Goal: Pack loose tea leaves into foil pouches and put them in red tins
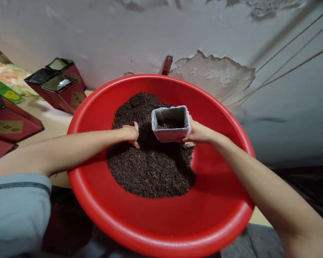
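Observation:
A heap of dark dried tea leaves (pixel 153 175) lies in a wide red plastic basin (pixel 161 222). My right hand (pixel 195 130) grips a reddish tin (pixel 168 135) from its right side and holds it over the heap. A clear plastic liner is folded over the tin's rim, and some dark leaves show inside. Left of the tin, my left hand (pixel 130 134) is at the leaves with thumb and a finger spread apart; the other fingers are partly hidden. Below my right hand shows a small pale patch that I cannot make out.
Several red tins, such as the open tin (pixel 67 95), stand on the table (pixel 47 122) at the left. Near them is a green box (pixel 5 91). Behind the basin is a peeling wall (pixel 110 36), with strings (pixel 282 73) stretched across at the right.

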### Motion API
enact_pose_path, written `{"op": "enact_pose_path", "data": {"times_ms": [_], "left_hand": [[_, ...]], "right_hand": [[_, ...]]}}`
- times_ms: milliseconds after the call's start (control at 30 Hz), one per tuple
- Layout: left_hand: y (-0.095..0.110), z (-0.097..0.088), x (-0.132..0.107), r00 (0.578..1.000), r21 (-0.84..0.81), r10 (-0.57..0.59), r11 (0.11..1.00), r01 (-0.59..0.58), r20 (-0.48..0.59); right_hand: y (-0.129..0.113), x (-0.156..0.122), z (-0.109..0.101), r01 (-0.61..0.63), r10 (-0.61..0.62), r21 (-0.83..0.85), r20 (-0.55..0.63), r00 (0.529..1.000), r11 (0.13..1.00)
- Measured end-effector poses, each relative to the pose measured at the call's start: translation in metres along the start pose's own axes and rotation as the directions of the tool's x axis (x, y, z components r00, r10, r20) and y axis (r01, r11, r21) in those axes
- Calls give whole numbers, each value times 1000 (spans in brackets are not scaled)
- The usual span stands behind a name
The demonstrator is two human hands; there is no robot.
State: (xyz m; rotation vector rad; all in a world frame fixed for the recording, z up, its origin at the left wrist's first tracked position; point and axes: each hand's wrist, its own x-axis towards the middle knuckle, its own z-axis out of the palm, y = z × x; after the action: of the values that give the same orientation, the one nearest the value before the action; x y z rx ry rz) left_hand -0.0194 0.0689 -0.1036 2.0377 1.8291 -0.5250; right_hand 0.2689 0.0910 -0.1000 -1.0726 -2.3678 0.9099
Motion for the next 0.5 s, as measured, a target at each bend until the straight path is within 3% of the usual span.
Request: {"op": "enact_pose_path", "data": {"times_ms": [100, 267, 367, 500], "left_hand": [[11, -3, -15, 990, 37, -124, 992, 122, 65], [6, -10, -18, 993, -167, -14, 985, 34, 117], [3, -14, -9, 996, -165, 19, 986, -4, 92], [-6, -35, -3, 999, -206, 53, 977, -51, 1]], "right_hand": [[-1, -1, 0, 31, -31, 26, 9, 999, 999], [-2, 1, -1, 18, -19, 10, 12, 1000, 1000], [-4, 1, 0, 44, -44, 25, 7, 999, 999], [-11, 0, 0, 72, -73, 43, 8, 997, 996]]}}
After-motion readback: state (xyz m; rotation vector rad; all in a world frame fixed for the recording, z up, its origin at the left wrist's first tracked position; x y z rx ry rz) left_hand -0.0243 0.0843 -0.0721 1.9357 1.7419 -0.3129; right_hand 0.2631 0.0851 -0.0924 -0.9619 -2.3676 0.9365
